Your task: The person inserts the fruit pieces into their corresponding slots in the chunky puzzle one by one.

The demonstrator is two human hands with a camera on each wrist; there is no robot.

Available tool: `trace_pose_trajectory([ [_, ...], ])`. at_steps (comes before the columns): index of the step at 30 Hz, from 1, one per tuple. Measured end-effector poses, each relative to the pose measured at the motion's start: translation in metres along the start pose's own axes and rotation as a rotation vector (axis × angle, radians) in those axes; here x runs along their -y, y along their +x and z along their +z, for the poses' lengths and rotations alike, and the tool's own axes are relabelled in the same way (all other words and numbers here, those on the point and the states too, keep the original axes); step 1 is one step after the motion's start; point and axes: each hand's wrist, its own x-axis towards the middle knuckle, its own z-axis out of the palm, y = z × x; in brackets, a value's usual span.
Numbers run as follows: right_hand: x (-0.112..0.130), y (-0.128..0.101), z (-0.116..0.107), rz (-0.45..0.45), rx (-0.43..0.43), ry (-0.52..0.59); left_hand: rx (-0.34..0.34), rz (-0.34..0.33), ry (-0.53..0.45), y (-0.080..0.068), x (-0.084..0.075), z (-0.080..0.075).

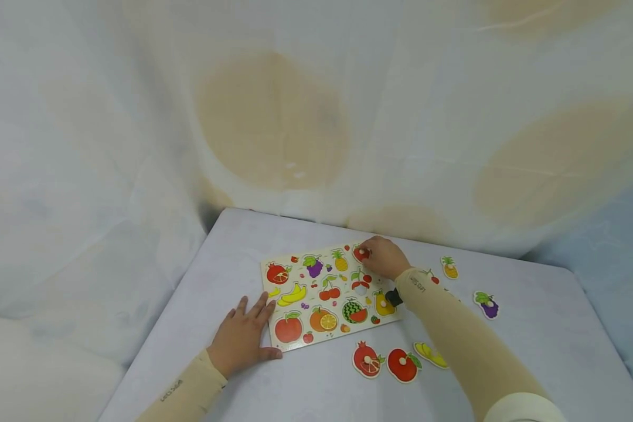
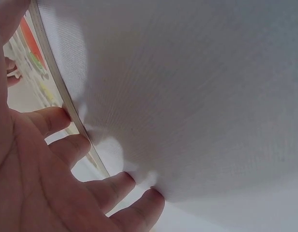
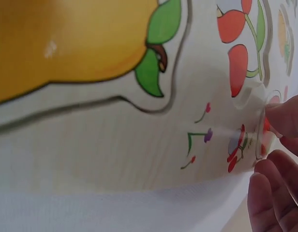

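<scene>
A wooden fruit puzzle board [image 1: 316, 300] lies flat on the table, printed with several fruits. My right hand [image 1: 385, 258] is over its far right corner, where thumb and fingers pinch a red fruit puzzle piece [image 1: 360, 252] with a small knob. In the right wrist view this piece [image 3: 263, 137] is right at the board's surface, its face partly hidden by the fingers. A large yellow pear [image 3: 81, 43] fills the near side of that view. Spread out at the board's left edge, my left hand [image 1: 245, 337] has its fingertips against the rim.
In front of the board lie loose pomegranate [image 1: 367, 360], apple [image 1: 404, 366] and banana [image 1: 427, 353] pieces. To the right are the pineapple [image 1: 450, 268] and grapes [image 1: 487, 305]. My right sleeve partly covers a cherry piece [image 1: 434, 279]. A draped cloth [image 1: 401, 146] rises behind the table.
</scene>
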Motion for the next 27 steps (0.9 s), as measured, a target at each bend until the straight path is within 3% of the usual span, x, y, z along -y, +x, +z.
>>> trace_pose_trajectory([
  [12,0.002,-0.001,-0.004,0.022,0.020,0.019,0.001,-0.010,0.002,-0.001,0.000,0.000],
  [22,-0.020,-0.041,-0.030,-0.006,0.004,-0.049,0.021,-0.002,-0.003,0.012,0.014,-0.001],
  [27,-0.024,-0.067,-0.036,-0.026,0.044,-0.056,0.042,-0.025,-0.029,0.014,0.023,-0.005],
])
